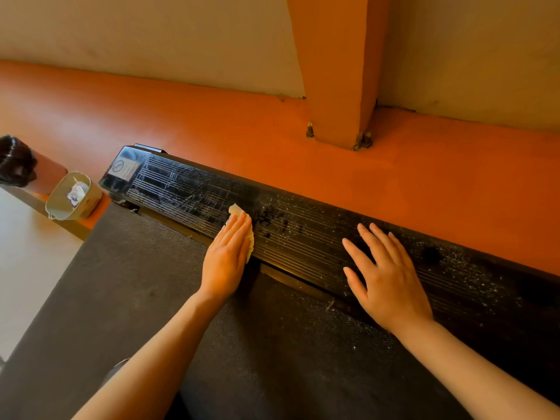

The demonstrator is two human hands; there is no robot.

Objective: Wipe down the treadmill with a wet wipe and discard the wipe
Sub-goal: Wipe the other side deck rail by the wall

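Pressing down with straight fingers, the left hand (225,259) keeps the wet wipe (241,221) flat on the treadmill (303,237) side rail. The right hand (388,277) is laid open on the dusty rail, nothing being grasped.

- Orange smooth floor (212,116), running along the base of the wall.
- Beige plain wall (136,34) behind, meeting the floor.
- Orange square post (339,71), bolted down at its foot with brass-coloured bolts (363,140).
- Small pale green plastic bin (88,195) at left, crumpled white paper inside.
- Dark ribbed round object (15,160) at far left edge, too cropped to identify.
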